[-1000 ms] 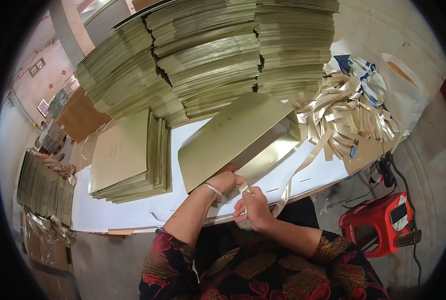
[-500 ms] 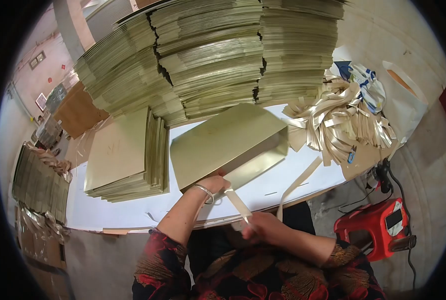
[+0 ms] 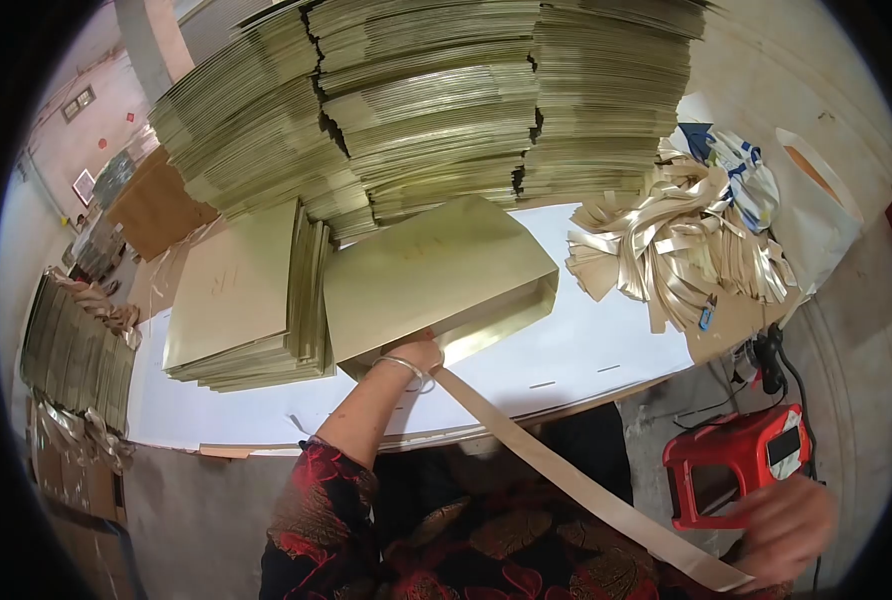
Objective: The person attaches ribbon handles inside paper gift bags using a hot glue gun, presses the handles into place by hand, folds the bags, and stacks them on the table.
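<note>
Left fingers [image 3: 423, 337] inside the gold bag [image 3: 431, 262]

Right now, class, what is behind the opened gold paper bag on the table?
Behind the opened gold paper bag rise tall stacks of what look like flattened gold bags. The opened bag covers part of their base, so what lies there cannot be seen.

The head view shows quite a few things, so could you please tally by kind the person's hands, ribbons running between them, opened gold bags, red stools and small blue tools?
Left hand and right hand: 2
Ribbon between them: 1
Opened gold bag: 1
Red stool: 1
Small blue tool: 1
Total: 6
</note>
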A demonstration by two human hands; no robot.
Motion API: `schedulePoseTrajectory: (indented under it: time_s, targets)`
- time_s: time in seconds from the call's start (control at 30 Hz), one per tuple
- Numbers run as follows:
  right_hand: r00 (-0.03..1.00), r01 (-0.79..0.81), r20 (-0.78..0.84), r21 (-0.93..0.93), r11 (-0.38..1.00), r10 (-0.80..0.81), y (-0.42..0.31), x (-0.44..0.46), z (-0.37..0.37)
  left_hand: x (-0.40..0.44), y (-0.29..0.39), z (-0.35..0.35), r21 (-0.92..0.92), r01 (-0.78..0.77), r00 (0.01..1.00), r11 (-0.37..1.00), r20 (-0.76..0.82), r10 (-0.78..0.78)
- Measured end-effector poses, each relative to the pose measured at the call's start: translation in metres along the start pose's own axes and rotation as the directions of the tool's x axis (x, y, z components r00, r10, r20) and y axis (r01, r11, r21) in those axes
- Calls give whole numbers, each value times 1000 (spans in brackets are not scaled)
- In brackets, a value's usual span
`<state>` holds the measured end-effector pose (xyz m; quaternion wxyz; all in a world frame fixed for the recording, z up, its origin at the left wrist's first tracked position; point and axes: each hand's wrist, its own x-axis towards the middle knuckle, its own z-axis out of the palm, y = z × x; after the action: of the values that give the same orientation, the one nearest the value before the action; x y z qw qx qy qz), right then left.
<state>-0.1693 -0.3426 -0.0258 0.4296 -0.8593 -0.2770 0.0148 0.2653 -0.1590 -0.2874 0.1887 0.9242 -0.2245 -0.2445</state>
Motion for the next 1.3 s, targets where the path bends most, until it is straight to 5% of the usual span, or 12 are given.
schedulePoseTrajectory:
  time_s: [0.1,0.2,0.23,0.3,0.4,0.57,0.67,0.7,0.87,1.13,1.27,1.3]
  targets:
    - [994,47,-96,-115,992,-58,-20,6,-17,27,-18,14,129,-49,997,990,58,42]
    - [939,313,-136,-52,948,-317,-7,-3,-9,30,-21,12,191,-63,988,980,154,33]
    - [788,376,-543,52,925,-290,18,-9,20,29,-21,12,207,-67,986,976,165,33]
    - [471,185,-882,83,979,-14,41,20,47,24,-15,8,225,-93,989,970,133,64]
    - [498,62,-595,750,658,631,106,104,44,14,0,2,251,-175,985,952,32,172]
    - [551,-244,-437,731,638,711,270,158,100,6,39,8,386,-374,863,843,-188,469]
    - [538,-469,-481,512,720,692,311,168,113,7,70,13,18,-267,957,964,122,263]
    - [527,-492,-518,460,739,674,315,171,113,12,68,29,87,-399,897,913,-169,408]
    - [493,-653,-546,282,703,677,305,178,107,25,68,24,-155,-354,933,922,-127,336]
    - [383,-644,-274,606,468,882,284,187,90,29,52,15,-615,-247,932,749,62,358]
    - [424,-618,-198,650,442,884,286,189,85,23,55,17,-695,-259,922,671,30,387]
    - [439,-604,-179,667,436,881,285,190,84,11,64,5,-584,-256,931,770,66,360]
